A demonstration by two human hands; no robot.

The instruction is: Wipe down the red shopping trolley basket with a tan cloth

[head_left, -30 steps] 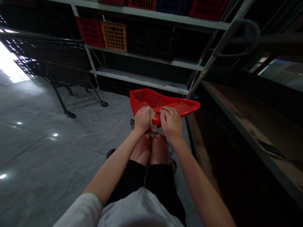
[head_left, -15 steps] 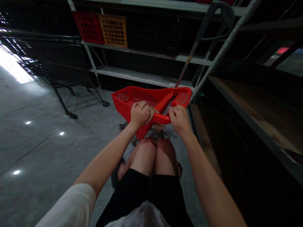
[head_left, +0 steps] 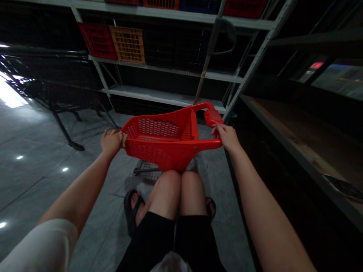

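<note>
A small red plastic shopping cart (head_left: 170,153) with pierced sides stands crosswise just beyond my knees. At its left end, my left hand (head_left: 111,142) is closed on a tan cloth (head_left: 124,140), which touches the basket's rim. My right hand (head_left: 227,136) is wrapped over the right end of the cart's red handle (head_left: 211,144). It lies beside the red box-like piece (head_left: 213,117) in the middle of the handle; part of the grip is hidden by my fingers.
Metal shelving (head_left: 170,96) with a red crate (head_left: 98,40) and a yellow crate (head_left: 128,44) stands behind. A long pole with a dark loop handle (head_left: 222,36) leans there. Dark carts (head_left: 65,87) stand left; a wooden-topped shelf (head_left: 300,128) runs along the right.
My left hand has moved left with the cloth, along the rim to the basket's far end. The cart has turned more side-on. My right hand stays at the handle.
</note>
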